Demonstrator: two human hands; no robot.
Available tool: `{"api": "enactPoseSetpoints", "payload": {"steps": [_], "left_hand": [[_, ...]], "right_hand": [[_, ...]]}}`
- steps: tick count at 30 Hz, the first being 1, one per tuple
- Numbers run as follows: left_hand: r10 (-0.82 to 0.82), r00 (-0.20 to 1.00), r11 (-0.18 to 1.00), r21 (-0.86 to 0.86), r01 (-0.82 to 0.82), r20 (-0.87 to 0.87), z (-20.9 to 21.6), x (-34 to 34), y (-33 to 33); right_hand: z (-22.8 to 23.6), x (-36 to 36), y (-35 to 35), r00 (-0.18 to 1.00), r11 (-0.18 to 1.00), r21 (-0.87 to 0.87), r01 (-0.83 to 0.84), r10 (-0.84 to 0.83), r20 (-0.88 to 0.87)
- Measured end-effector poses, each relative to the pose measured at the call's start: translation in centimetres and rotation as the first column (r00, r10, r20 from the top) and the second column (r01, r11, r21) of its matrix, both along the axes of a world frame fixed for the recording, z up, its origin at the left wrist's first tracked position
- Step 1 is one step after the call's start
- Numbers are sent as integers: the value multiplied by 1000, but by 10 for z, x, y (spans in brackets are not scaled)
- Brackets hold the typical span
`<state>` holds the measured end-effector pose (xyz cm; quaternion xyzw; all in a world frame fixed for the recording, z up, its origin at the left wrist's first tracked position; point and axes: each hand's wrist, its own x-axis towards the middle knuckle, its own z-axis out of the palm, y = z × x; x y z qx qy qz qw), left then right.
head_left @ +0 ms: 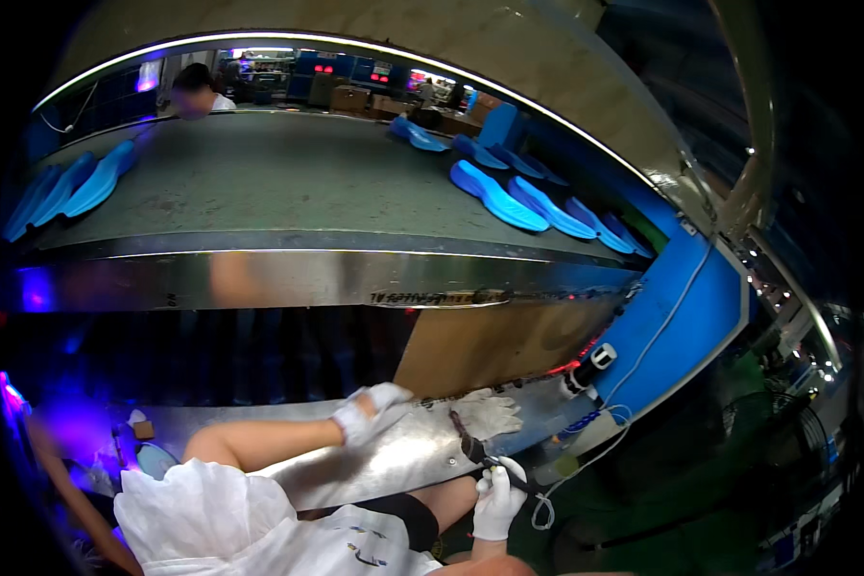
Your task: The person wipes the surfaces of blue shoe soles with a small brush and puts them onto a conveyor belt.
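Observation:
My left hand (370, 415), in a white glove, is over the metal ledge (394, 461) below the belt. It is smeared by motion, so I cannot make out its fingers or anything in them. My right hand (497, 507), also white-gloved, is closed around a slim dark hand tool (472, 449) at the ledge's front edge. The tool's narrow end points up and left, toward a loose pale work glove (490, 413) lying on the ledge. A thin grey cable (571, 470) loops to the right of this hand.
Above the ledge runs a wide green-grey conveyor belt (288, 182) with a metal front edge. Blue shoe soles lie on it at the left (96, 182) and right (499, 197). A brown board (499, 346) stands under the belt. A person (197, 91) is beyond the belt.

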<state>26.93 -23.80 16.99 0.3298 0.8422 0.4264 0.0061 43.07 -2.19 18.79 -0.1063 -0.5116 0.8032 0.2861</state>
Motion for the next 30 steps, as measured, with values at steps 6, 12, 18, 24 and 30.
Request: {"api": "enactPoseSetpoints", "payload": {"steps": [6,12,18,24,30], "left_hand": [[-272,958,768,-622,156,-96,-45,72,-99],[-265,922,789,-613,40,-281,-94,81,-110],[-208,941,821,-570,19,-268,-104,84,-113],[-216,951,810,-584,48,-223,-101,87,-118],[-222,958,815,-574,79,-184,-111,81,-116]], "right_hand": [[-84,-41,-16,953,940,-225,-257,285,101],[-153,-53,-30,867,836,-330,-438,490,94],[-164,-55,-21,832,761,-464,-454,548,85],[-158,-57,-26,819,781,-438,-444,553,154],[-155,-56,-25,841,869,-261,-421,481,246]]}}
